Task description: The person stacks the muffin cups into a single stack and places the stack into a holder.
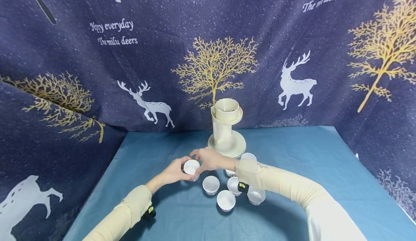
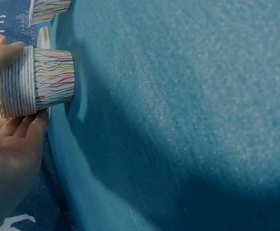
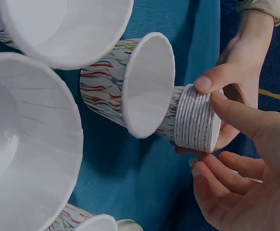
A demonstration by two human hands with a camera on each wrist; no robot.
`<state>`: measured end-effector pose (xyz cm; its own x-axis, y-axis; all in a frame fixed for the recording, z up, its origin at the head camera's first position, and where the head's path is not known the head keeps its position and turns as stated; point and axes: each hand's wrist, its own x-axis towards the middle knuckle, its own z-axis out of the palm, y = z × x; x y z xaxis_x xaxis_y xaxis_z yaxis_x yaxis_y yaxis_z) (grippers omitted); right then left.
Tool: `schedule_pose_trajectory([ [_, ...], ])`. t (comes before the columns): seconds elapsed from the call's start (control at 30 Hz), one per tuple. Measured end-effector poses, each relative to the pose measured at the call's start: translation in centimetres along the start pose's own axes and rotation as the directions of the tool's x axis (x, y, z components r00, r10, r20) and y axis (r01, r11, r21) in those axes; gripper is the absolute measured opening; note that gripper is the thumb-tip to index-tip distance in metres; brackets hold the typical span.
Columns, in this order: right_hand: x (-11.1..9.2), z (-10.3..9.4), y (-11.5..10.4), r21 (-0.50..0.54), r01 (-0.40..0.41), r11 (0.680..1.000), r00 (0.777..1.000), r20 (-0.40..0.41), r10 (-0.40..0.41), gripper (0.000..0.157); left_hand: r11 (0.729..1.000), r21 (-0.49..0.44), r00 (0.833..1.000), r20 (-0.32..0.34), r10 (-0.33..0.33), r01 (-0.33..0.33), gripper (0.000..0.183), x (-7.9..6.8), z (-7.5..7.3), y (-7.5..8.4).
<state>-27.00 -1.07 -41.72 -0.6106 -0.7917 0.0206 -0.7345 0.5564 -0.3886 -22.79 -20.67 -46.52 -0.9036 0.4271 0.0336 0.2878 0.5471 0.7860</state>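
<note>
My left hand (image 1: 174,170) grips a stack of nested paper baking cups (image 2: 53,77), white inside with wavy coloured lines outside. Many rims lie tightly together at the stack's top end, which shows in the head view as one white mouth. My right hand (image 1: 209,159) arches over the stack from the right. In the right wrist view, its thumb (image 3: 229,108) is right at the top rim, while the other fingers (image 3: 207,185) bend loosely below, apart from the cups. Closest to the stack stands a single paper cup (image 1: 211,185), mouth up.
Several more single cups stand mouth up around the right forearm, among them a front cup (image 1: 226,201) and a right cup (image 1: 256,196). Behind the hands rises a cream stand (image 1: 222,129) with a round base and a cylindrical top. A patterned curtain (image 1: 208,24) backs the blue tabletop (image 1: 292,143).
</note>
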Motion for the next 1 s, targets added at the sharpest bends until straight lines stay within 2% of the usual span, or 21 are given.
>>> schedule_pose_trajectory([
  [0.1,-0.2,-0.3,0.2,0.015,-0.004,1.000,1.000,0.007,0.004,0.070,1.000,0.018,1.000,0.000,0.003,-0.003,0.055,0.2,0.0,-0.4],
  [0.33,-0.9,-0.6,0.3,0.110,0.015,0.994,1.000,0.003,-0.015,0.056,0.999,0.049,1.000,0.000,0.019,-0.019,0.058,0.3,0.1,-0.5],
  [0.5,-1.4,-0.8,0.4,0.152,-0.005,0.988,1.000,-0.021,0.009,0.048,0.999,0.049,1.000,0.008,0.020,-0.021,0.061,0.3,0.0,-0.4],
  [0.73,-2.1,-1.1,0.8,0.205,-0.062,0.977,0.998,-0.016,0.067,0.044,0.999,0.033,0.999,0.015,0.042,-0.042,0.059,0.3,-0.1,-0.5],
  [1.0,-2.7,-1.3,1.6,0.227,-0.066,0.972,0.998,0.005,0.067,0.043,0.999,0.030,0.999,0.009,0.043,-0.043,0.056,0.4,0.0,-0.6],
])
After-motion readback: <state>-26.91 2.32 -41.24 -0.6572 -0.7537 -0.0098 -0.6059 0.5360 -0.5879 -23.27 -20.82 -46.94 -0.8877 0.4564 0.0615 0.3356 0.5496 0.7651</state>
